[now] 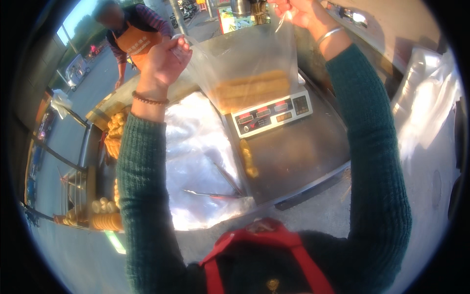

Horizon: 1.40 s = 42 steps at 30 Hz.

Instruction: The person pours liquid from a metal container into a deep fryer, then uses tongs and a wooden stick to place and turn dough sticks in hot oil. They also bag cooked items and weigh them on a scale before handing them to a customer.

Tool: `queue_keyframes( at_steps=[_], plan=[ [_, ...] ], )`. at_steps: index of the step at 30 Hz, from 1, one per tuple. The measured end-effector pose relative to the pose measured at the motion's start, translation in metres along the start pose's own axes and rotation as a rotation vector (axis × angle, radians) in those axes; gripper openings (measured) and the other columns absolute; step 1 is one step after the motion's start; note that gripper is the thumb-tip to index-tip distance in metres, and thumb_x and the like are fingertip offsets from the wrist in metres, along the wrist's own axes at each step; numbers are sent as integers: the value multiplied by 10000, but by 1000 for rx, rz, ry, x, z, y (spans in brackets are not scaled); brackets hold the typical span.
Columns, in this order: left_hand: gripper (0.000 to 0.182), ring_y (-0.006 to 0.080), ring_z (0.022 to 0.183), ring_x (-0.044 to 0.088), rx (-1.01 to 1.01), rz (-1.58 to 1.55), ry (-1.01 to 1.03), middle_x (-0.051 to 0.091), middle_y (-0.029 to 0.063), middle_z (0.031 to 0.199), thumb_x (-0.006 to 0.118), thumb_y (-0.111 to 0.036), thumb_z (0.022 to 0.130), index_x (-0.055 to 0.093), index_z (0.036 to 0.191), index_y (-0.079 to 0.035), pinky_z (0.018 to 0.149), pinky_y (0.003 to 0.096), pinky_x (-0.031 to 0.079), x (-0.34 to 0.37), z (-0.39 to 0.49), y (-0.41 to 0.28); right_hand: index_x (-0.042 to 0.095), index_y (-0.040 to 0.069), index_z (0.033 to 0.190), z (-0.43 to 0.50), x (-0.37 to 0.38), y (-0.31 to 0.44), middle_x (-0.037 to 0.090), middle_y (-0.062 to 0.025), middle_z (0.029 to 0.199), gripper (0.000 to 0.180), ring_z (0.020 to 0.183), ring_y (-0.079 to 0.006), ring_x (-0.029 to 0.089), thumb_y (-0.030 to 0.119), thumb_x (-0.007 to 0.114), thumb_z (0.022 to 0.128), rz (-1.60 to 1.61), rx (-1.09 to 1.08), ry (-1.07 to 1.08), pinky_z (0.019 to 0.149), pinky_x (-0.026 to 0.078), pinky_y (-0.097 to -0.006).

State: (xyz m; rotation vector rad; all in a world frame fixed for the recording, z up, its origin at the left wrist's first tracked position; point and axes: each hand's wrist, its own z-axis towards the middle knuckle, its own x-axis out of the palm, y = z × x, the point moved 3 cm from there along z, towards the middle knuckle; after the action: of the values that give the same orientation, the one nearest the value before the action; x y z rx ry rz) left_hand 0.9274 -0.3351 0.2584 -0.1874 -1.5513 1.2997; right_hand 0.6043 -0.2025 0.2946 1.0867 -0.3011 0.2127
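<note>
A clear plastic bag hangs between my hands. My left hand pinches one top corner of it, palm turned up. The opposite corner is gripped by my right hand, partly cut off by the top of the picture. Long golden fried dough sticks lie in the bottom of the bag. Behind and below them is a white digital scale, its display panel facing me; the bag covers its weighing top. I cannot tell whether the bag rests on it.
Metal tongs lie on clear plastic sheeting. A short fried dough piece sits on the metal tray. More fried food is at left. A person in an orange apron stands across the counter. Plastic bags hang right.
</note>
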Motion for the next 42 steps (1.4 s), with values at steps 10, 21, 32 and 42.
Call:
queue_keyframes(
  at_steps=[10,21,32,42],
  plan=[
    [714,367,1327,386,190,-187,713,151,244,1553,466,-15,922,26,1474,92,1160,489,266,100,-224,14,601,-8,1099,-307,183,66,667,-130,974,231,736,-129,629,145,571,928,-383,-434,-327,715,537,-290],
    [544,381,1229,521,-650,-216,551,414,309,1395,413,17,888,294,1412,104,1067,508,410,120,-333,224,565,26,1299,-593,274,-31,564,-149,1324,369,1066,-226,639,26,457,946,-461,-123,-864,795,565,-333],
    [492,341,1307,451,-1069,-13,767,414,217,1431,406,-11,949,308,1423,81,1092,460,379,206,-445,383,632,22,1214,-760,279,-69,672,-76,1121,356,875,-146,678,-4,408,939,-563,176,-1261,748,545,-261],
    [492,204,1291,454,-1126,309,748,460,114,1405,440,-94,995,315,1461,7,1073,375,371,351,-513,526,607,3,1048,-891,209,-41,609,-175,912,237,864,-319,602,126,563,850,-900,101,-1205,739,483,-399]
  ],
)
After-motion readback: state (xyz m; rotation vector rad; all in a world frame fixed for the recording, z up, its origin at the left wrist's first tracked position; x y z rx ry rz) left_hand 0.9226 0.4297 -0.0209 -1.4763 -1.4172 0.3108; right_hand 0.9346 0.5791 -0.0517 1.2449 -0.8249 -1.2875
